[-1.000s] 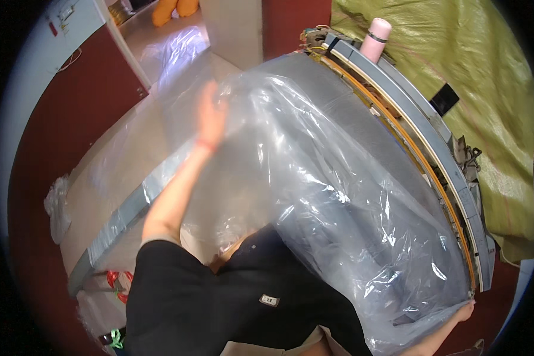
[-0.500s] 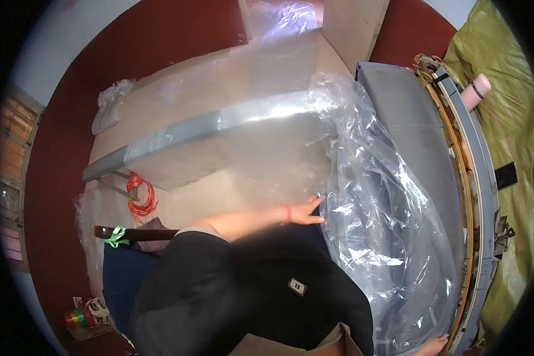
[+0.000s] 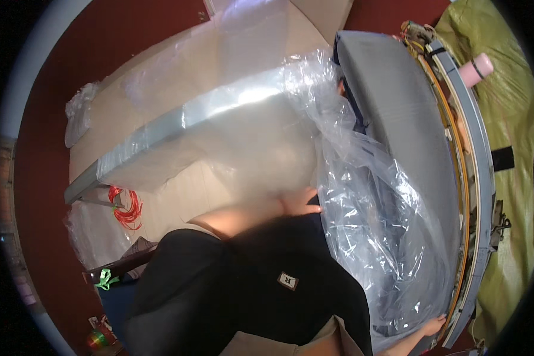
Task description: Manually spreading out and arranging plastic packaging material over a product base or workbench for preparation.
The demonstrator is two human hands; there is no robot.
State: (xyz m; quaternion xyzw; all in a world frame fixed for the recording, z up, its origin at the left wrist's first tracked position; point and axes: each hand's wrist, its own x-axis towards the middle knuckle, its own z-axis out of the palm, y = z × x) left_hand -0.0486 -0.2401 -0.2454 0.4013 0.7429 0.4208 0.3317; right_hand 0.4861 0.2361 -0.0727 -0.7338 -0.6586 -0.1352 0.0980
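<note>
A clear plastic sheet lies crumpled over a long grey padded piece, with dark blue fabric showing through it. My left hand reaches across from the left, partly hazy, its fingers stretched and apart at the sheet's left edge. No firm hold shows there. At the lower right, my right hand is closed on the sheet's near edge, beside the grey piece's frame; its fingertips are partly hidden.
Right of the padded piece runs a long frame with a yellowish strip. A pink bottle lies on olive sheeting. To the left stand a plastic-draped metal bar, a red wire coil and a dark rail with green ribbon.
The head view has shifted, moving most of the scene left and the far things up. My right hand is higher in view with more forearm showing. Dark blue fabric now shows beside the sheet's far end.
</note>
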